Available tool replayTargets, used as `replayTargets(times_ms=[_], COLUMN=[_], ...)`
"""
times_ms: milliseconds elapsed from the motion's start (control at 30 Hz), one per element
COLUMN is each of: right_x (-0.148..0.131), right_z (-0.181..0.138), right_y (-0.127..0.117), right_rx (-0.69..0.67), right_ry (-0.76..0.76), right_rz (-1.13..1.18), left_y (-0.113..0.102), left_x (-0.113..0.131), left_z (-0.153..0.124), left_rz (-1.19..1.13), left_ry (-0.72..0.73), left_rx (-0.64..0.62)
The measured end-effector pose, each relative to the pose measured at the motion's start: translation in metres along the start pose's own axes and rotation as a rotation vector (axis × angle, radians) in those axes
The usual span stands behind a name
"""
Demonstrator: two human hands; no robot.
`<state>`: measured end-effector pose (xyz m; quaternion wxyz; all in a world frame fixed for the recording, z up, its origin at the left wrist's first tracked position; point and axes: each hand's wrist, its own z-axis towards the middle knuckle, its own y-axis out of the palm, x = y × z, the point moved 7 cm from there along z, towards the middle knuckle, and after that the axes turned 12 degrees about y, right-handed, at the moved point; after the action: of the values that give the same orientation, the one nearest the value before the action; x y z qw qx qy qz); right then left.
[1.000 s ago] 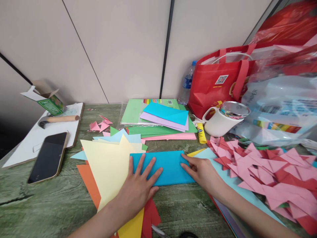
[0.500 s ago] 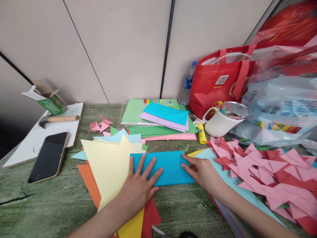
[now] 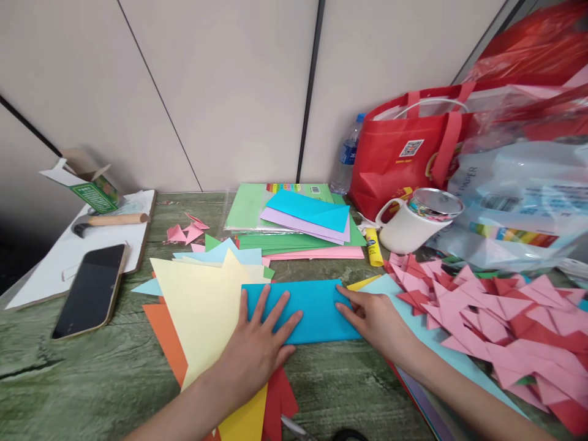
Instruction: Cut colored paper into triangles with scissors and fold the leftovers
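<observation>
A folded blue paper strip (image 3: 316, 306) lies flat on the green table (image 3: 92, 380). My left hand (image 3: 260, 343) rests on its left end, fingers spread and flat. My right hand (image 3: 374, 318) presses its right end, fingers stretched out on the paper. Under the strip lies a fan of pale yellow (image 3: 202, 306), orange and red sheets. A heap of folded pink and red paper triangles (image 3: 496, 318) sits just right of my right hand.
A stack of coloured paper (image 3: 298, 223) lies behind the strip. A glue stick (image 3: 374, 247), white mug (image 3: 407, 226), water bottle (image 3: 346, 159), red bag (image 3: 408, 153) and plastic bags stand at right. A phone (image 3: 89, 291), hammer (image 3: 108, 222) and small box (image 3: 85, 180) lie at left.
</observation>
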<state>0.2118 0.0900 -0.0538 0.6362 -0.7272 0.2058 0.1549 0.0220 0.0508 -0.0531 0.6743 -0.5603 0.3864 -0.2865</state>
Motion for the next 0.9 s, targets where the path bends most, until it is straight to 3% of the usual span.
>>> replayTargets(times_ms=[633,900], right_x=[-0.0012,-0.0023], right_z=[-0.0010,-0.0005], right_y=[-0.0012,-0.0003], right_rx=[0.003,-0.004], right_ry=[0.009,0.006], right_rz=[-0.039,-0.098], left_y=[0.0004,0.0006], left_x=[-0.0032,-0.0048], left_z=[-0.0007,-0.0003], left_rz=[-0.097,-0.153], left_ry=[-0.009,-0.001], left_rx=[-0.012,-0.078])
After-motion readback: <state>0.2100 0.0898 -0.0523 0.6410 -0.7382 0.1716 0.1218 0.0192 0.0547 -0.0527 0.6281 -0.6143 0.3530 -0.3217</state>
